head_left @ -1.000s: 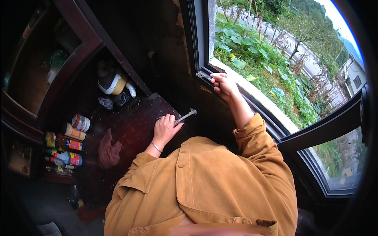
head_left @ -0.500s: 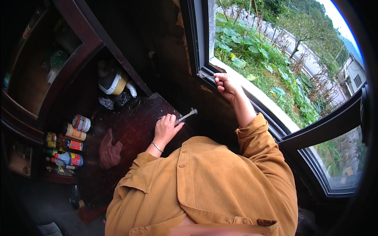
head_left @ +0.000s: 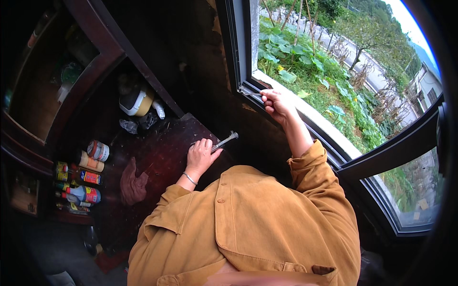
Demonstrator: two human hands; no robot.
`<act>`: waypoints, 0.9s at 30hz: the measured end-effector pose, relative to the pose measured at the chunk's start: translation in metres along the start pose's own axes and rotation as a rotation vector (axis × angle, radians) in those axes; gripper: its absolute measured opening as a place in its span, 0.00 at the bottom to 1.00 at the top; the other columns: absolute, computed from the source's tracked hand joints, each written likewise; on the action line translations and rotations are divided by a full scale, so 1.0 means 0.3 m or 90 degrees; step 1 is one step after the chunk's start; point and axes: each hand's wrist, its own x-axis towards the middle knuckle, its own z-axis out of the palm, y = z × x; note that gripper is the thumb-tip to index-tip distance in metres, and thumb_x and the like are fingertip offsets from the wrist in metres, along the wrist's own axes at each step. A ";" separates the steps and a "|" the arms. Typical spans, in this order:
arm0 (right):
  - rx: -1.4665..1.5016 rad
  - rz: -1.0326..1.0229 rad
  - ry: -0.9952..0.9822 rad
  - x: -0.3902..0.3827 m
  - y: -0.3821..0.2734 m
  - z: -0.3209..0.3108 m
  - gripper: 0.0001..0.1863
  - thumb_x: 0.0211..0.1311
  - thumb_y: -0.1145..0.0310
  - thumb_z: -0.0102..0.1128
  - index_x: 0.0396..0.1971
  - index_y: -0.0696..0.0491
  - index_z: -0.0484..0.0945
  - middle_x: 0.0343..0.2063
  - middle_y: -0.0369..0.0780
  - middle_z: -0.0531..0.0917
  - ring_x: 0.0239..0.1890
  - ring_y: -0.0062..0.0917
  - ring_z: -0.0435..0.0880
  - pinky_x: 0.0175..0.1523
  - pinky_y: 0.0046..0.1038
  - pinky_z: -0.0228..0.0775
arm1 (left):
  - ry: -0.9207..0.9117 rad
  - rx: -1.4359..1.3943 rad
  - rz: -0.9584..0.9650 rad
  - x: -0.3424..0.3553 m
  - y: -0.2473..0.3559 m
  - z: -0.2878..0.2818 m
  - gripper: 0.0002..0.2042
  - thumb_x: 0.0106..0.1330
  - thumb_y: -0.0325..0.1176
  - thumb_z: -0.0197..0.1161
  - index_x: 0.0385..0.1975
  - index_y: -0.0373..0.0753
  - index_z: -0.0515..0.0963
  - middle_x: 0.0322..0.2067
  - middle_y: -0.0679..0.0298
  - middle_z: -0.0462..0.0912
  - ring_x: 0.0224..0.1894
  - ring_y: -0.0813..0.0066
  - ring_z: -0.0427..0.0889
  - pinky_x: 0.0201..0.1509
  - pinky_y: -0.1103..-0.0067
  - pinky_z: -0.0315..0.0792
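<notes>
At the lower corner of the window frame (head_left: pixel 267 106), my right hand (head_left: pixel 277 106) is closed in a pinch on a thin pale tool (head_left: pixel 253 93). The tool's far end lies in the frame's track; its exact kind is too small to make out. My left hand (head_left: pixel 199 156), with a bracelet at the wrist, rests at the edge of a dark red wooden tabletop (head_left: pixel 160 155). Between its thumb and fingers is a pale stick with a frayed end (head_left: pixel 228 139), which juts past the table edge. The rest of that stick is hidden under the hand.
A brown cloth (head_left: pixel 133 183) lies on the tabletop. Several bottles and jars (head_left: pixel 90 177) stand at its left side. A yellow and white container (head_left: pixel 138 102) and plastic bags are at the back. The open window sash (head_left: pixel 405 190) is at the right.
My right hand and the thin tool have shifted very slightly away from the frame's corner, along the track. My left hand stays in place.
</notes>
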 end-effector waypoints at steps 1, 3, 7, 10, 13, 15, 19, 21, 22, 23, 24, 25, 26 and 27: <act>0.019 -0.010 0.007 -0.013 -0.013 -0.005 0.03 0.61 0.74 0.52 0.32 0.58 0.74 0.18 0.33 0.72 0.14 0.11 0.62 0.15 0.13 0.53 | 0.000 -0.003 0.001 0.001 0.001 0.000 0.17 0.53 0.46 0.65 0.24 0.41 0.67 0.23 0.63 0.71 0.28 0.65 0.75 0.30 0.73 0.71; 0.095 -0.037 0.023 -0.024 -0.048 -0.022 0.03 0.61 0.74 0.53 0.33 0.58 0.73 0.18 0.32 0.71 0.14 0.10 0.61 0.15 0.13 0.52 | -0.001 -0.004 -0.002 -0.003 -0.001 -0.007 0.17 0.53 0.46 0.65 0.24 0.41 0.67 0.23 0.63 0.71 0.28 0.65 0.75 0.30 0.73 0.71; 0.445 -0.229 0.192 0.002 -0.128 -0.172 0.01 0.60 0.77 0.51 0.29 0.57 0.71 0.17 0.32 0.68 0.13 0.12 0.59 0.15 0.15 0.52 | -0.002 -0.006 0.002 0.001 0.003 -0.004 0.17 0.53 0.46 0.64 0.24 0.41 0.67 0.23 0.63 0.71 0.28 0.65 0.75 0.30 0.73 0.71; 0.196 -0.115 0.190 -0.061 -0.112 -0.096 0.02 0.60 0.76 0.52 0.29 0.58 0.71 0.17 0.32 0.70 0.13 0.11 0.60 0.14 0.14 0.52 | -0.004 -0.008 0.000 -0.003 -0.008 -0.004 0.17 0.54 0.46 0.65 0.24 0.41 0.67 0.24 0.63 0.72 0.28 0.65 0.75 0.30 0.73 0.71; -0.111 -0.073 0.053 -0.134 -0.088 -0.011 0.03 0.59 0.71 0.55 0.29 0.54 0.73 0.16 0.31 0.73 0.12 0.11 0.62 0.14 0.14 0.52 | -0.002 -0.009 -0.002 -0.004 -0.005 -0.003 0.17 0.53 0.46 0.65 0.24 0.41 0.67 0.23 0.64 0.72 0.28 0.65 0.75 0.30 0.73 0.71; -0.209 -0.041 0.058 -0.140 -0.083 0.014 0.03 0.60 0.69 0.55 0.28 0.51 0.75 0.16 0.29 0.73 0.12 0.10 0.62 0.15 0.14 0.50 | -0.004 -0.009 -0.003 0.000 -0.004 -0.005 0.17 0.53 0.46 0.65 0.23 0.41 0.67 0.23 0.64 0.72 0.28 0.65 0.75 0.30 0.72 0.71; -0.283 0.016 0.052 -0.114 -0.082 0.006 0.04 0.61 0.68 0.54 0.28 0.51 0.75 0.16 0.28 0.72 0.12 0.10 0.62 0.16 0.15 0.51 | -0.003 -0.020 -0.008 0.000 -0.004 -0.010 0.17 0.53 0.46 0.65 0.23 0.41 0.67 0.23 0.64 0.71 0.27 0.65 0.75 0.30 0.72 0.71; -0.276 0.018 0.048 -0.097 -0.072 0.007 0.05 0.61 0.67 0.54 0.27 0.51 0.75 0.16 0.28 0.72 0.13 0.10 0.63 0.16 0.15 0.51 | 0.001 -0.022 -0.009 -0.004 -0.003 -0.010 0.17 0.53 0.46 0.65 0.23 0.41 0.67 0.23 0.64 0.71 0.27 0.65 0.75 0.30 0.72 0.71; -0.272 0.019 0.046 -0.087 -0.067 0.009 0.05 0.62 0.67 0.54 0.27 0.50 0.75 0.16 0.28 0.72 0.13 0.10 0.63 0.16 0.15 0.51 | 0.003 -0.022 -0.010 -0.003 -0.004 -0.010 0.17 0.53 0.46 0.65 0.22 0.41 0.67 0.23 0.64 0.71 0.27 0.65 0.75 0.30 0.72 0.71; -0.283 0.005 0.058 -0.076 -0.058 0.019 0.05 0.61 0.68 0.54 0.27 0.51 0.74 0.16 0.29 0.73 0.12 0.11 0.63 0.15 0.16 0.52 | 0.005 -0.021 -0.009 -0.002 -0.004 -0.011 0.17 0.53 0.46 0.65 0.22 0.41 0.67 0.23 0.64 0.71 0.27 0.65 0.75 0.30 0.72 0.71; -0.294 -0.010 0.068 -0.062 -0.045 0.041 0.05 0.60 0.69 0.54 0.26 0.52 0.74 0.15 0.30 0.73 0.12 0.12 0.64 0.14 0.16 0.54 | 0.002 -0.023 -0.011 -0.002 -0.003 -0.012 0.17 0.53 0.46 0.66 0.22 0.41 0.67 0.23 0.64 0.71 0.27 0.65 0.75 0.30 0.73 0.71; -0.305 -0.025 0.079 -0.047 -0.032 0.057 0.05 0.60 0.69 0.54 0.26 0.53 0.73 0.15 0.32 0.73 0.11 0.13 0.65 0.14 0.17 0.55 | -0.001 -0.025 -0.013 -0.002 -0.001 -0.013 0.17 0.53 0.46 0.66 0.22 0.41 0.67 0.23 0.64 0.71 0.27 0.65 0.75 0.30 0.73 0.71; -0.313 -0.036 0.074 -0.026 -0.019 0.062 0.05 0.60 0.69 0.54 0.26 0.53 0.73 0.15 0.32 0.73 0.12 0.13 0.65 0.14 0.17 0.56 | -0.002 -0.025 -0.015 0.000 0.000 -0.014 0.17 0.53 0.46 0.66 0.22 0.41 0.67 0.23 0.64 0.71 0.27 0.65 0.75 0.30 0.73 0.71; -0.320 -0.047 0.069 0.002 -0.002 0.061 0.05 0.60 0.69 0.54 0.26 0.53 0.74 0.15 0.32 0.74 0.12 0.14 0.65 0.14 0.17 0.56 | -0.007 -0.025 -0.015 0.000 0.000 -0.014 0.17 0.53 0.46 0.65 0.23 0.42 0.67 0.23 0.64 0.71 0.28 0.65 0.75 0.30 0.73 0.71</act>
